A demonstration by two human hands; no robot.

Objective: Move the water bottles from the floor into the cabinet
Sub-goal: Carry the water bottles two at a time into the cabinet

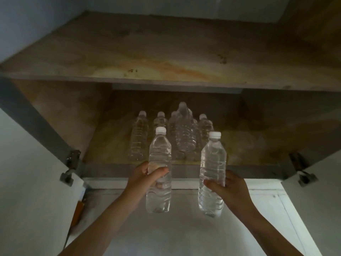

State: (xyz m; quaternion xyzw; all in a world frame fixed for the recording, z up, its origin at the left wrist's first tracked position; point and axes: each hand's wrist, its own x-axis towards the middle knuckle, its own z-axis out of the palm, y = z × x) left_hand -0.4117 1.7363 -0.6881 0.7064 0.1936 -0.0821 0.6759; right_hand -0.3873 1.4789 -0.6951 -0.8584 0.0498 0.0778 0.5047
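Bottles fill both hands: the left hand [147, 177] grips one water bottle [159, 170] at its middle, the right hand [227, 187] another [212, 174], both upright just below the cabinet's [55, 111] lower shelf [249, 156]. Delivery step, I judge. Stored bottles [184, 130] cluster at twelve o'clock; next, lift over the front edge and set down in free space at two o'clock.

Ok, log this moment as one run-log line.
stage: lifting to cabinet | left hand: holds bottle | right hand: holds second bottle | shelf: several bottles already standing
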